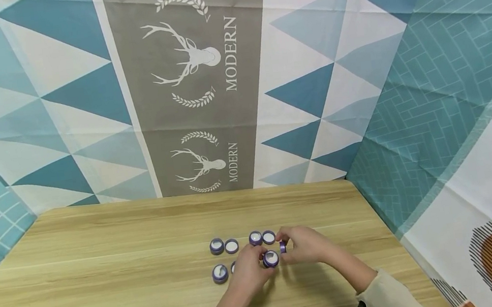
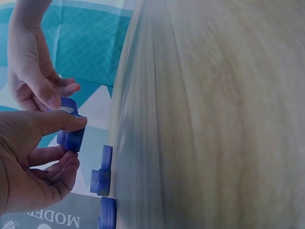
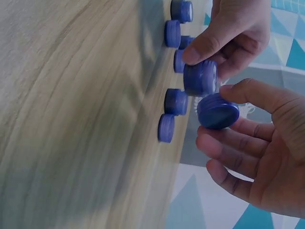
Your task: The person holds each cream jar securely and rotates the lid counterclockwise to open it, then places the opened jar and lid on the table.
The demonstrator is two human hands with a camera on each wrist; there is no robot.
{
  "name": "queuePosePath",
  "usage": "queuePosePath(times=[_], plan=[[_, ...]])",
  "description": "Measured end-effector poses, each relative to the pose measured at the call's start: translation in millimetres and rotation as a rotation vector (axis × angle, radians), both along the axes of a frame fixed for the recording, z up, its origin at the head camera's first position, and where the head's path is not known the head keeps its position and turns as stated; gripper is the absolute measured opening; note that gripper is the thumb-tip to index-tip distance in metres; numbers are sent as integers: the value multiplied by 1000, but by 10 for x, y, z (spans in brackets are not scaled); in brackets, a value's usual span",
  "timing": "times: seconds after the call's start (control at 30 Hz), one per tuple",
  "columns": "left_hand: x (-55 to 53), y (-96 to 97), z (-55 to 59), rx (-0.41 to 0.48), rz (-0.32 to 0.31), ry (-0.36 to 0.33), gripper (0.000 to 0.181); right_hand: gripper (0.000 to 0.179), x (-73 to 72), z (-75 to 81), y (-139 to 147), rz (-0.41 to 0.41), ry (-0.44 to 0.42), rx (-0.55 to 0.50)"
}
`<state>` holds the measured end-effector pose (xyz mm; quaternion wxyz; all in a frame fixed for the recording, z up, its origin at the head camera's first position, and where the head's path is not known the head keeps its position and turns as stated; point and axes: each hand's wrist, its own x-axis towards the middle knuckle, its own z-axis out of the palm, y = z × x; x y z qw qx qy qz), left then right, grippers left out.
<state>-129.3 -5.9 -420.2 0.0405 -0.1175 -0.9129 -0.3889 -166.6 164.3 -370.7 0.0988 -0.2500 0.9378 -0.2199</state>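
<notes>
Between its thumb and fingers my left hand point(image 1: 248, 271) grips a small purple jar point(image 3: 200, 78), raised off the wooden table. White shows in the jar's round top in the head view. Just to the right, my right hand point(image 1: 305, 243) pinches a purple lid point(image 3: 218, 112) by its edges, tilted on its side close beside the jar. The lid's smooth shiny top shows in the right wrist view. Past the hands sits another purple jar point(image 1: 255, 238), with a white-lined lid point(image 1: 268, 237) lying against its right side.
To the left stand a jar point(image 1: 216, 246) with its lid point(image 1: 232, 246) and a nearer jar point(image 1: 220, 274), whose neighbouring lid point(image 1: 233, 266) is partly hidden by my left hand. A patterned cloth point(image 1: 190, 78) hangs behind the wooden table point(image 1: 106, 293).
</notes>
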Motion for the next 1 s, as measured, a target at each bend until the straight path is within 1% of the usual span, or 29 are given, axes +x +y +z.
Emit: queuePosePath(times=[0.1, 0.3, 0.53, 0.63, 0.87, 1.0], plan=[[1, 2, -13, -10, 6, 0, 33, 36, -29, -43, 35, -16, -2, -23], [-17, 16, -40, -38, 20, 7, 33, 36, -80, -122, 91, -28, 27, -32], [-48, 36, -58, -65, 29, 2, 31, 34, -117, -206, 124, -1, 33, -69], [-58, 38, -56, -74, 35, 2, 30, 33, -136, -254, 140, 7, 20, -89], [-87, 24, -84, -108, 34, 24, 26, 32, -184, -397, 177, 6, 9, -98], [-95, 25, -103, -110, 36, 30, 24, 30, -194, -469, 180, 3, 10, -115]])
